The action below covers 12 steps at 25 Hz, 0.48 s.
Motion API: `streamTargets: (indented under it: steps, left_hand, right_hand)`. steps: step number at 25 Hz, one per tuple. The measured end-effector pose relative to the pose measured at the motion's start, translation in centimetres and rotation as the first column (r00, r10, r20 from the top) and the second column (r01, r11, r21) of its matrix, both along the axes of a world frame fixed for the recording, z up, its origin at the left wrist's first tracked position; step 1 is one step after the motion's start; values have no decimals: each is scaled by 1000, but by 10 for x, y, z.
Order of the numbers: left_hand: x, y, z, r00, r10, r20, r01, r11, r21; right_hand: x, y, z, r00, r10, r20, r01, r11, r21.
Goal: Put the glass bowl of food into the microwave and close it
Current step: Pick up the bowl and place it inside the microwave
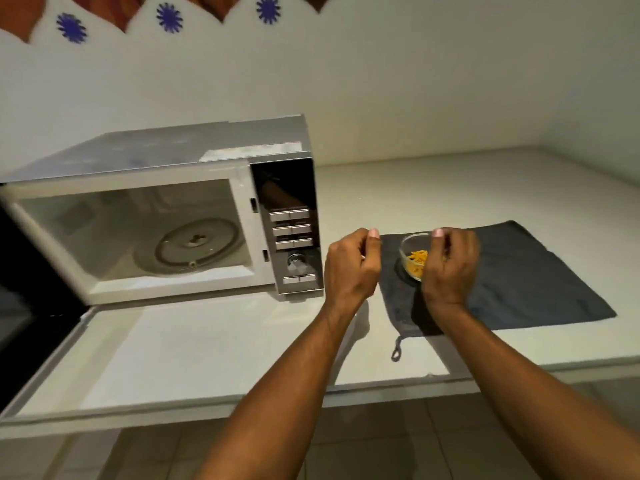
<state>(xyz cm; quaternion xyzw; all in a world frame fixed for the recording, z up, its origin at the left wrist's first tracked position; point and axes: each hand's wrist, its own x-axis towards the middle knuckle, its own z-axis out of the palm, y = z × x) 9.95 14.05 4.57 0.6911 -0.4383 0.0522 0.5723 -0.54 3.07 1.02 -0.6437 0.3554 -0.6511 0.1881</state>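
A small glass bowl with orange food stands on a dark grey cloth to the right of the microwave. The microwave's door is swung wide open to the left, and the glass turntable inside is bare. My left hand hovers cupped just left of the bowl, with a gap between them. My right hand is cupped over the bowl's right side and hides that part. Whether it touches the glass I cannot tell. The bowl rests on the cloth.
The microwave's control panel, with buttons and a dial, stands between the cavity and the bowl. The white counter ends at a front edge below my forearms. A wall runs behind and to the right.
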Motion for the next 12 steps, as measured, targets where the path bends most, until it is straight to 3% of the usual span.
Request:
streamTargets:
  steps: [2,5,7,12]
  left_hand:
    - [-10,-24,-8,999,-30,-37,32,998,62]
    - [-21,-59,-22,967,-56,-248,109,973,205]
    - [-27,-77,-31,923,-65,-378,180,944,275]
    - [-29,-101,-44,858,-39,-512,224,925,305]
  right_hand:
    - [-19,-27,-5,998,-58,-4,57,977,207]
    - [-35,-54,-16,997,54,-54,-24,894,446]
    - [-37,-61,-22,989,143,-40,-101,847,522]
    - [-23,-69,-26,954,296,36,-247,718,651]
